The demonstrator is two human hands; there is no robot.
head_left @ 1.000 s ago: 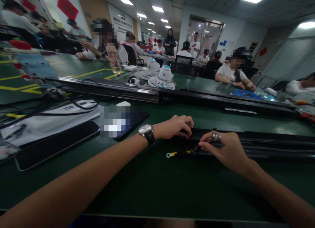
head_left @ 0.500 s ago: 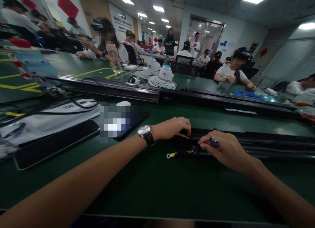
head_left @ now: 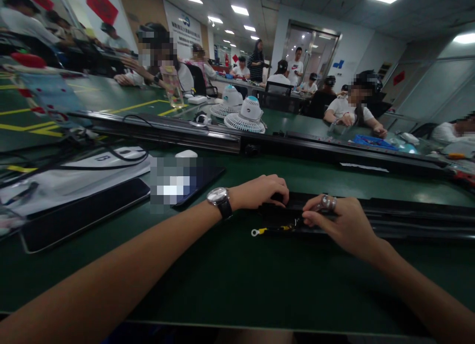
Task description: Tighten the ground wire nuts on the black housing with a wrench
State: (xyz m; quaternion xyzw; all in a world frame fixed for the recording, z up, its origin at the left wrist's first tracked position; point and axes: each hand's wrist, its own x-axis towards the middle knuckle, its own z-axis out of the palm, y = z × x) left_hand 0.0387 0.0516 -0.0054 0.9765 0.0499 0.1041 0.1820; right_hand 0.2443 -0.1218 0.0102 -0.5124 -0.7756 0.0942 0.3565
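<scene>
A long black rail (head_left: 401,216) with a channelled profile lies across the table to the right. At its left end my left hand (head_left: 261,190), with a watch on the wrist, is closed with the fingers curled over the rail's edge; the fingertips are partly hidden. Just right of it, my right hand (head_left: 339,218), with a ring on one finger, pinches thumb and forefinger together at the dark end of a short wire. That wire ends on the left in a metal ring terminal (head_left: 255,232) with a yellow sleeve (head_left: 264,230). The exact pinch point is too dark to see clearly.
On the left lie a dark phone (head_left: 85,210), a blurred-screen tablet (head_left: 200,183), a white case (head_left: 186,154) and a plastic bag (head_left: 107,168) with cables. Longer rails (head_left: 166,131) cross the table beyond, with white fans (head_left: 247,116) behind. Other people sit further back.
My right hand has shifted slightly right and turned a little, still pinching. The wire near its fingertips looks straighter. My left hand has stayed almost in place.
</scene>
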